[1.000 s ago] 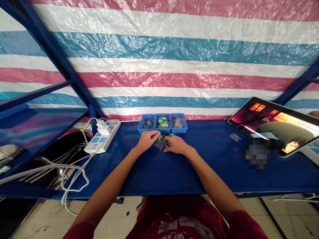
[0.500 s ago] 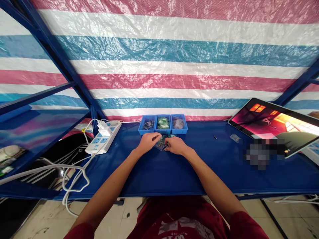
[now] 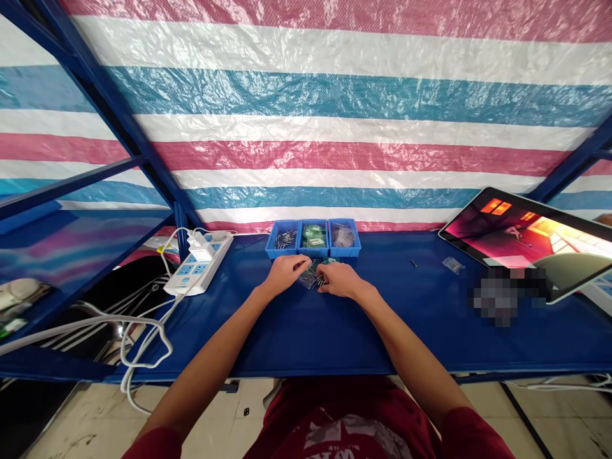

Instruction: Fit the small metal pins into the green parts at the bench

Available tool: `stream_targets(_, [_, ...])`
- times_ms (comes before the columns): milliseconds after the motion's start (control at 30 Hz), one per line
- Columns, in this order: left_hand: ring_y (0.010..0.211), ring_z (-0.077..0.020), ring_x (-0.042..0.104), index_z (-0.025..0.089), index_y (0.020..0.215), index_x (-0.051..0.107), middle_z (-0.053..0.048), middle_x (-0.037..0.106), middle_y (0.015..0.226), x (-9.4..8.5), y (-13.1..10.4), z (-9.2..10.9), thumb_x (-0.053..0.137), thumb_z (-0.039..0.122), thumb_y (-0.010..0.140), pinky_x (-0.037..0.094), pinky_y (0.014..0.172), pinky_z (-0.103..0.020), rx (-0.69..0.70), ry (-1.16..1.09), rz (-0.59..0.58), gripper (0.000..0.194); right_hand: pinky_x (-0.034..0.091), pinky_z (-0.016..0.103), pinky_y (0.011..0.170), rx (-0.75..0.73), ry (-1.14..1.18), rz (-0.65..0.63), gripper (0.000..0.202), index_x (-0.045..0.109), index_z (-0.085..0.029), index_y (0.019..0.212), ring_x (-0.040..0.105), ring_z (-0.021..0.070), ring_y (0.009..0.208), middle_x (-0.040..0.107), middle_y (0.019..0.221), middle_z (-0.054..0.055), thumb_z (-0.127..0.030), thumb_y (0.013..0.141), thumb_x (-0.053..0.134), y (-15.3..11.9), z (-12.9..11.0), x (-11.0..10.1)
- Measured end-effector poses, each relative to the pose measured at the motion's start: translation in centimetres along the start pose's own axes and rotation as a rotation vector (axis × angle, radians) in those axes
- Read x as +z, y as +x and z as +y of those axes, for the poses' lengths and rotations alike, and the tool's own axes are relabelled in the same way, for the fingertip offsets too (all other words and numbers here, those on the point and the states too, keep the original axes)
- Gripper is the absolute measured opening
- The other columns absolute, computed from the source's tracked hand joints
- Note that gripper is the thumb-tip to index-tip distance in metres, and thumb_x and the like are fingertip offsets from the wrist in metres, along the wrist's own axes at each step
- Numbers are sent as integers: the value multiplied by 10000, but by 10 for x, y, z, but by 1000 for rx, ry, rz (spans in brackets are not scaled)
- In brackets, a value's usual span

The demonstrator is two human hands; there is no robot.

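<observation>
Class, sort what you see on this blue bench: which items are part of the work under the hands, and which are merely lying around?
In use: left hand; right hand; small green parts in clear bag; three blue plastic bins.

Lying about: white power strip; tablet showing video; small clear packet; tiny dark pin.

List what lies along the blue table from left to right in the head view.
White power strip → left hand → right hand → small dark part → small clear bag → tablet.
</observation>
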State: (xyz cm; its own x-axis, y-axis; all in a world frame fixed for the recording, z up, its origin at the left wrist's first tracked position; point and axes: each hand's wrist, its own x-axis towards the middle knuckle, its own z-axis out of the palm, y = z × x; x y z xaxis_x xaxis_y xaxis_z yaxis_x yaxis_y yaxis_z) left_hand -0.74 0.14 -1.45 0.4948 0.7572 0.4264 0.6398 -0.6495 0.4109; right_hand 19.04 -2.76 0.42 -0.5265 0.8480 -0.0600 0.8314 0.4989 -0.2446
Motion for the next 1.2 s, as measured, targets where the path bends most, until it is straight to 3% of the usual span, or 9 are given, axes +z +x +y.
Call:
stream_targets(633, [664, -140, 623, 183, 866, 692, -26, 724, 821, 0, 0, 0, 451, 325, 923, 425, 645, -229, 6, 1, 11, 285, 396, 252, 673, -8, -34, 27, 141, 630, -208, 952, 639, 207, 888, 701, 938, 55, -242, 815, 632, 0, -5, 1])
stream_targets(800, [687, -144, 632, 186, 871, 695, -28, 726, 835, -1, 0, 0, 454, 327, 922, 433, 666, -229, -3, -4, 8, 284, 401, 262, 658, 0, -33, 37, 184, 630, -199, 909, 641, 218, 876, 698, 930, 63, -337, 796, 674, 1, -6, 2])
stream_targets(1200, [707, -151, 644, 186, 877, 697, -29, 729, 841, -2, 0, 1, 459, 315, 919, 441, 675, -232, -3, 3, 0, 275, 380, 267, 651, -25, -36, 102, 148, 640, -189, 903, 630, 211, 837, 699, 929, 73, -245, 801, 549, -1, -10, 4])
